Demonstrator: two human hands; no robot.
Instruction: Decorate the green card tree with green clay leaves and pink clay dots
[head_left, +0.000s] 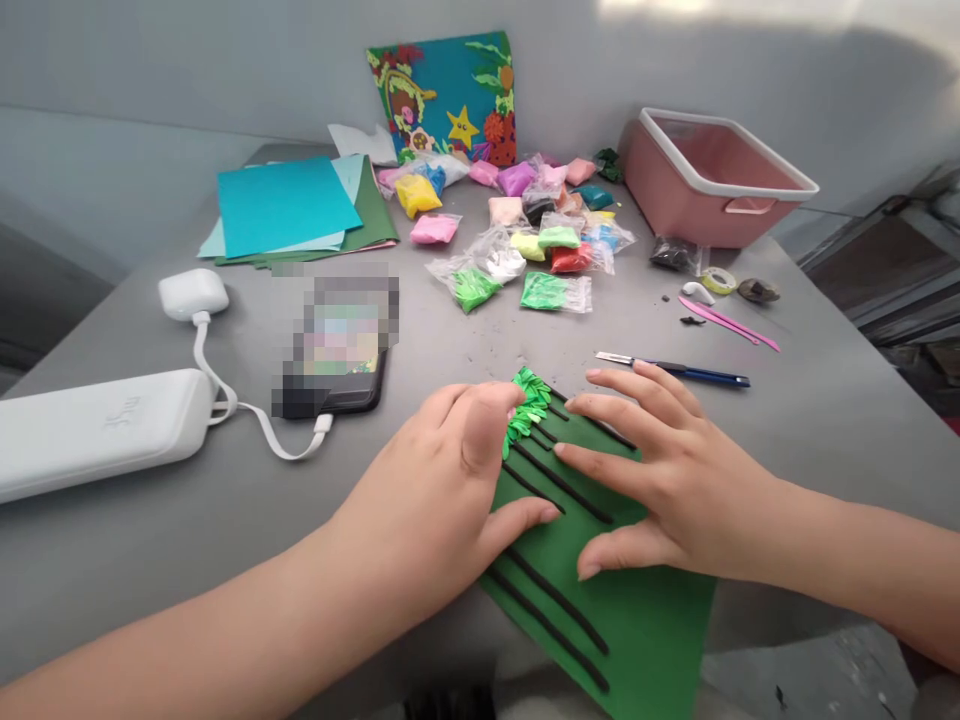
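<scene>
A dark green foam sheet (645, 620) lies at the table's near edge, crossed by several thin black clay strips (559, 600). Small bright green clay leaves (529, 405) cluster at its far corner. My left hand (442, 480) rests on the sheet's left side, fingers curled, thumb stretched onto the foam, fingertips pressed at the leaves. My right hand (660, 470) lies flat on the sheet with fingers stretched out toward the leaves. Neither hand grips anything.
A phone (337, 350) is cabled to a white power bank (97, 425); a white earbud case (193, 293) sits behind. Coloured paper sheets (289, 205), several clay packets (525, 240), a clay picture (446, 95), a pink bin (712, 180), a blue knife (675, 368) and pink tools (727, 322) lie beyond.
</scene>
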